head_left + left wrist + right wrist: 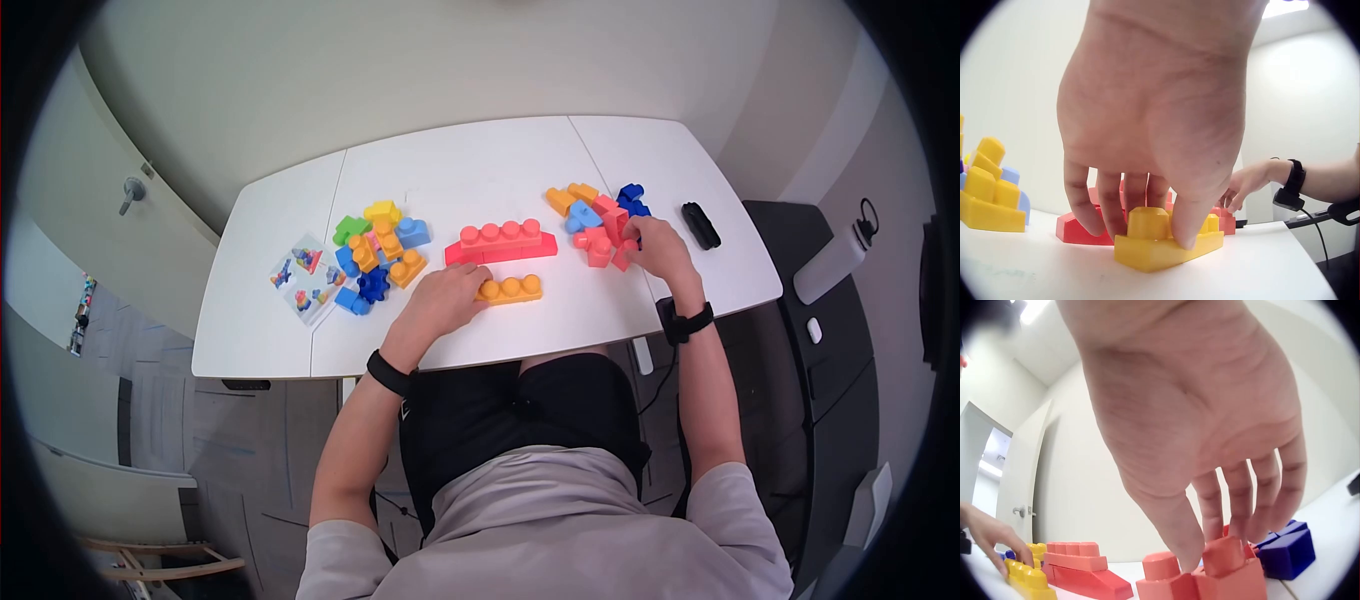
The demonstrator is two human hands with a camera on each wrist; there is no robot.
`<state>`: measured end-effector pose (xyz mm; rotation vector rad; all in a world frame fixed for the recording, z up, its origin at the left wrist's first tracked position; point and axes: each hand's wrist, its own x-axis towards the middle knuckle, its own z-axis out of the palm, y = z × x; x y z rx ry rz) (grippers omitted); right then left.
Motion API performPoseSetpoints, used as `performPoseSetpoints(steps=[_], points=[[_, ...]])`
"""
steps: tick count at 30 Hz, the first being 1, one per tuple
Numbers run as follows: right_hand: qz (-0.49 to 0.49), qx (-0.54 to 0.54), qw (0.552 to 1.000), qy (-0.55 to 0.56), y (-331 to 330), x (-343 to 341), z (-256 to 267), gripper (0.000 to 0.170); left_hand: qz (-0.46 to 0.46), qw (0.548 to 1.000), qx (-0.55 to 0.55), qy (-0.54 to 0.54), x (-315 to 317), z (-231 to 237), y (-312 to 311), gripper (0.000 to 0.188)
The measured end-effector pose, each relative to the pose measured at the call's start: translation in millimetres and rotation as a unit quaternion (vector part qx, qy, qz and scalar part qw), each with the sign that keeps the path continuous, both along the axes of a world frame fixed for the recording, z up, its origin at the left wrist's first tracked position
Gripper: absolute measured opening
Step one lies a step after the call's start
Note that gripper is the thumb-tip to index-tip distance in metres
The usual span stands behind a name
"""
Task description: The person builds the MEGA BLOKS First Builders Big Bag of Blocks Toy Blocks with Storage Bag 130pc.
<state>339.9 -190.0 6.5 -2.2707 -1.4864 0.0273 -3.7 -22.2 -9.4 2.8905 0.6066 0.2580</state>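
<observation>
My left hand (442, 300) pinches the left end of a long orange-yellow brick (515, 290) lying near the front of the table; the left wrist view has the thumb and a finger on either side of its end stud. Just behind it, a coral brick with a row of studs (502, 236) sits on a longer red piece with sloped ends (500, 252). On the right, my right hand (662, 250) reaches down to the pile, thumb and fingers around the stud of a coral block (1225, 559). Another coral block (1163, 581) stands beside it.
At the left lie a picture sheet (305, 280) and a pile of yellow, green, blue and orange blocks (385, 240). Orange blocks (560, 200) and dark blue blocks (632, 198) lie in the right pile. A black case (701, 226) is near the right edge.
</observation>
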Motion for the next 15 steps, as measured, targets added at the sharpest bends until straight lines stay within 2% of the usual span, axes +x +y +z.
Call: performPoseSetpoints(steps=[3,6,8,9,11,15], points=[[-0.033,-0.047,0.998,-0.003,-0.9,-1.8,5.2,0.028,-0.004,1.000,-0.011,-0.002,-1.7,-1.9,0.3,0.041],[-0.031,-0.023,0.999,-0.021,-6.3,-7.0,22.5,0.027,-0.011,0.999,-0.020,-0.027,-7.2,-3.1,5.8,0.043],[-0.015,0.071,0.997,-0.027,-7.5,-27.3,44.0,0.027,-0.002,0.999,-0.023,-0.024,-10.0,1.8,8.6,0.041],[-0.012,0.068,0.997,-0.026,-6.9,-39.4,51.3,0.027,0.001,0.999,-0.026,-0.024,-11.4,5.2,9.5,0.041],[0.088,0.165,0.982,0.029,-3.3,-66.4,59.5,0.028,0.012,0.999,-0.043,0.011,-13.3,12.7,10.2,0.036],[0.173,0.145,0.971,0.079,11.6,-109.3,44.5,0.025,0.009,0.999,-0.028,0.014,-12.7,15.1,7.1,0.031]])
